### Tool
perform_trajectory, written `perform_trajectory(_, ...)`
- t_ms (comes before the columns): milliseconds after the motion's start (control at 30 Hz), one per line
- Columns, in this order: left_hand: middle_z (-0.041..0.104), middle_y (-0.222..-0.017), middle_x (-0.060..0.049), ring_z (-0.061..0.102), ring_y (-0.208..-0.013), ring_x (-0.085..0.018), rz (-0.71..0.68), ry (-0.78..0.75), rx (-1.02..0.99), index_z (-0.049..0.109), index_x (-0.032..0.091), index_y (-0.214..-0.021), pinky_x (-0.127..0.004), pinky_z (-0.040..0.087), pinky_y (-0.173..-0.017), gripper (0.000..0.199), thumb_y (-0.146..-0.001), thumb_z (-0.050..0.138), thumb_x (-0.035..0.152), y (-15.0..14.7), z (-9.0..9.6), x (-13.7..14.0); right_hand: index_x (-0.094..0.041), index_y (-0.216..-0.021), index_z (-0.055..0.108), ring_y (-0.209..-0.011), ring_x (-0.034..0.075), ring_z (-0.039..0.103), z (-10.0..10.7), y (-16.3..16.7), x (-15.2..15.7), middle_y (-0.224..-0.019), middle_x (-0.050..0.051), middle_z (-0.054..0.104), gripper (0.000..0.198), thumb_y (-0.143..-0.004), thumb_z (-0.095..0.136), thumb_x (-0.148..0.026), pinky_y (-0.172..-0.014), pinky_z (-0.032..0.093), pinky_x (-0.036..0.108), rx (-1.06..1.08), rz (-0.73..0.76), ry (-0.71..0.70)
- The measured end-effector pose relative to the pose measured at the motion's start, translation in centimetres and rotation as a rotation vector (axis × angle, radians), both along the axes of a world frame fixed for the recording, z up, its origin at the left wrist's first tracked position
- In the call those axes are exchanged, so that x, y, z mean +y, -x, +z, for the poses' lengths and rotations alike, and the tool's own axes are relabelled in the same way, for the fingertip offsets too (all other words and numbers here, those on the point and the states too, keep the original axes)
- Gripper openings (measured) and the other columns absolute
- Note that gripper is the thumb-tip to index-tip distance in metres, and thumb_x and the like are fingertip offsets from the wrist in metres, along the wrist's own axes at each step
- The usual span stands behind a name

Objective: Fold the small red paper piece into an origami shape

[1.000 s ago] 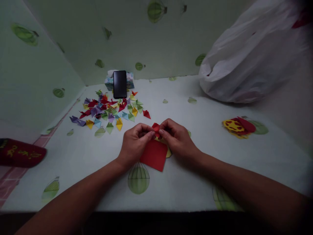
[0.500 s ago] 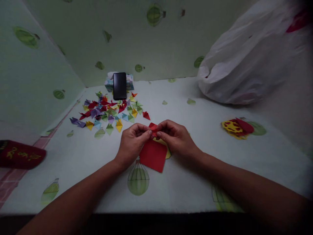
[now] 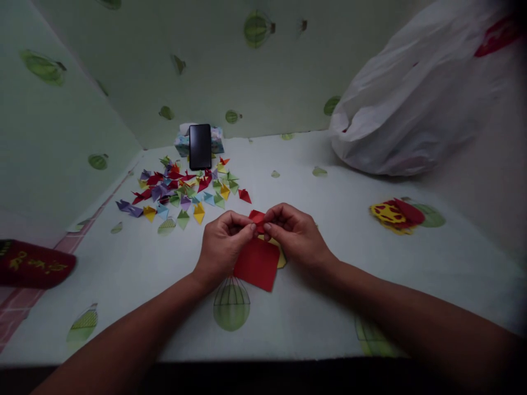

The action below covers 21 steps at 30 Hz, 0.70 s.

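Note:
A small folded piece of red paper (image 3: 258, 218) is pinched between my two hands. My left hand (image 3: 224, 241) grips its left side with thumb and index finger. On the other side my right hand (image 3: 298, 233) pinches it the same way, and the fingertips hide much of the folds. Just below lies a flat red paper square (image 3: 258, 264), partly over a yellow piece (image 3: 282, 259) that shows at its right edge. Folded paper cranes (image 3: 183, 192) in several colours are spread beyond my left hand.
A black phone (image 3: 200, 146) leans on a tissue box (image 3: 182, 144) at the back. To the right sit red and yellow paper cutouts (image 3: 391, 215) and a large white plastic bag (image 3: 395, 120). A dark red cylinder (image 3: 37, 264) lies at the left edge of the table (image 3: 313, 318).
Both hands stay pinched on the red paper, with only a slight shift of the fingers. The whole view has moved slightly.

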State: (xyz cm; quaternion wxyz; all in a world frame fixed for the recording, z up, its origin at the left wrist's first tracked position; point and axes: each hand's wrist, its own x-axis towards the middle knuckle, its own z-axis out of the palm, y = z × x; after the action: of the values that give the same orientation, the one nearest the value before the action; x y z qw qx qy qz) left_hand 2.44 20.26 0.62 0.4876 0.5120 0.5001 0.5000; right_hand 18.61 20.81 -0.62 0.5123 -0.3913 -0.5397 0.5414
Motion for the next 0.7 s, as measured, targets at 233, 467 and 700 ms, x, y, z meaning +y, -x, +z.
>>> perform_trajectory(233,0.071,-0.072,-0.001,0.069,-0.068,-0.014,-0.026,0.028,-0.039,0.067,0.015,-0.076,-0.027,0.055,-0.067,0.018,-0.072,0.079,0.028,0.07,-0.11,0.10,-0.018,-0.086,0.061,-0.066,0.012,0.063,-0.29,-0.20,0.28,-0.072,-0.001,0.065,0.008,-0.084,0.065,-0.025,-0.067,0.054,0.029,0.047,0.031,-0.028)
perform_trajectory(467,0.071,-0.075,-0.001,0.066,-0.071,-0.013,-0.071,-0.028,-0.001,0.069,0.016,-0.081,-0.025,0.053,-0.068,0.015,-0.076,0.078,0.028,0.24,-0.35,0.25,-0.018,-0.086,0.060,-0.066,0.012,0.062,-0.25,-0.19,0.17,-0.073,-0.001,0.063,0.007,-0.084,0.065,-0.023,-0.066,0.052,0.029,0.005,0.015,-0.046)
perform_trajectory(700,0.070,-0.071,-0.002,0.065,-0.066,-0.014,-0.068,-0.012,0.056,0.068,0.016,-0.076,-0.025,0.052,-0.063,0.019,-0.076,0.078,0.033,0.19,-0.23,0.21,-0.020,-0.089,0.055,-0.063,0.012,0.062,-0.07,-0.22,0.02,-0.072,-0.002,0.063,0.010,-0.088,0.062,-0.027,-0.063,0.051,0.028,-0.006,0.045,-0.047)
